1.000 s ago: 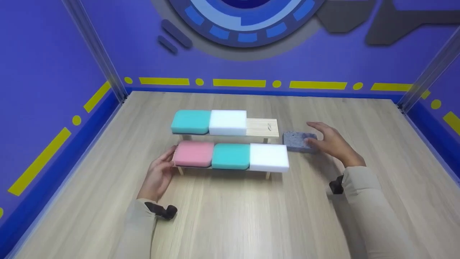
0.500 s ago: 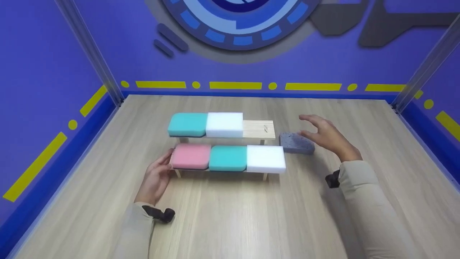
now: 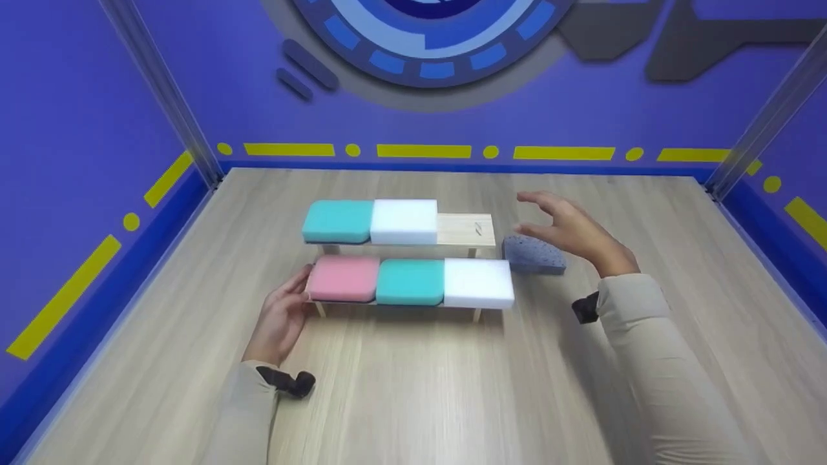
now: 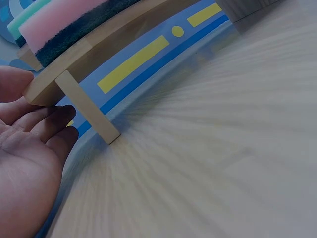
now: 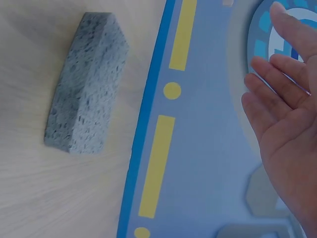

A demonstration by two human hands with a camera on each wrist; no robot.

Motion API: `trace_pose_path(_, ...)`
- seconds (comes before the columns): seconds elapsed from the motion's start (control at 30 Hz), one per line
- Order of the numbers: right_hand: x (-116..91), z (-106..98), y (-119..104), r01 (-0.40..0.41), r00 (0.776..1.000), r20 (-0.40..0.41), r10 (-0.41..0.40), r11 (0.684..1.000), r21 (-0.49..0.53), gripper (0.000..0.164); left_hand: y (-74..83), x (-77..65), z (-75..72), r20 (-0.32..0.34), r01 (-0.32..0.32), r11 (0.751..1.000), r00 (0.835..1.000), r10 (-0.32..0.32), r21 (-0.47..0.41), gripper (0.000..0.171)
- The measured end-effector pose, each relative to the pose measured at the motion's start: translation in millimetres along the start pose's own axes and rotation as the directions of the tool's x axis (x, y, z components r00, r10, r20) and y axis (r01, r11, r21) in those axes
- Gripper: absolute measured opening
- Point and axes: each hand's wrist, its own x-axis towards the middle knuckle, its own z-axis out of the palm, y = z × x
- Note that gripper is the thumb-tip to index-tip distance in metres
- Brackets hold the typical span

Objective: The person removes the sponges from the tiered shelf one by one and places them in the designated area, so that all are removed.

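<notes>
While the head view has the left hand [image 3: 278,318] gripping the front shelf's [image 4: 101,42] left end, the right hand [image 3: 574,231] hovers near the grey block [image 3: 535,257] on the desk [image 3: 400,400]. Left wrist: fingers [image 4: 49,121] clamped on shelf corner, pink sponge [image 4: 62,25] above. Right wrist: fingers [image 5: 277,84] extended, thumb apart; block well clear of the hand.

A pitted grey block [image 5: 88,87] is lying on the tabletop [image 5: 34,193] — the right hand [image 5: 291,124] is hovering apart from it.
</notes>
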Motion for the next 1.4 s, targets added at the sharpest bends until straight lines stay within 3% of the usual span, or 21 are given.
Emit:
trace_pose_path(0.37, 12, 3, -29, -0.017, 0.999, 0.048, 0.017, 1.0, -0.009, 0.07, 0.0, -0.8, 1.4, -0.008, -0.006, 1.0, 1.0, 0.006, -0.001, 0.062)
trace_pose_path(0.8, 25, 14, -59, 0.102, 0.992, 0.079, -0.098, 0.994, -0.038, 0.072, -0.3, 0.0, 0.9, -0.011, -0.004, 1.0, 1.0, 0.004, 0.008, 0.061)
trace_pose_path(1.2, 37, 30, -82, 0.131, 0.988, 0.083, -0.128, 0.991, -0.035, 0.071, -0.4, -0.2, 0.8, -0.013, 0.0, 1.0, 1.0, 0.0, 0.01, 0.062)
trace_pose_path(1.4, 42, 40, -91, 0.109, 0.989, 0.104, -0.105, 0.993, -0.035, 0.074, -1.2, 0.3, 0.6, -0.013, -0.007, 1.0, 1.0, 0.007, -0.001, 0.061)
